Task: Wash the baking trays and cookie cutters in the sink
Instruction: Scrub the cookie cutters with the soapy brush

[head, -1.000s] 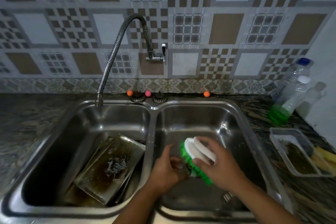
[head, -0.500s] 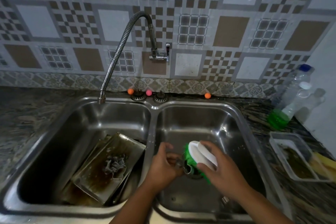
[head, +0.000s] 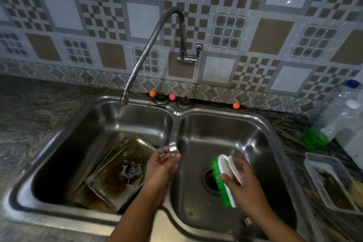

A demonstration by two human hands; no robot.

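My left hand [head: 161, 167] pinches a small round metal cookie cutter [head: 173, 147] above the divider between the two basins of the steel sink [head: 174, 113]. My right hand [head: 241, 184] grips a white scrubbing brush with green bristles [head: 225, 179] over the drain of the right basin. Dirty baking trays [head: 117, 175] lean stacked in the left basin, with a heap of several small cutters [head: 129, 169] lying on the top tray. Another small metal cutter [head: 247, 221] lies at the front of the right basin.
A flexible tap hose [head: 145, 51] arcs from the wall to the left basin's back rim. Two drain plugs [head: 172, 101] and small coloured balls sit behind the sink. On the right counter stand a plastic bottle with green liquid [head: 330, 124] and a plastic container [head: 332, 180].
My left hand has lifted the cutter away from the brush, up and left to the divider. My right hand with the brush has drawn apart to the right, over the drain.
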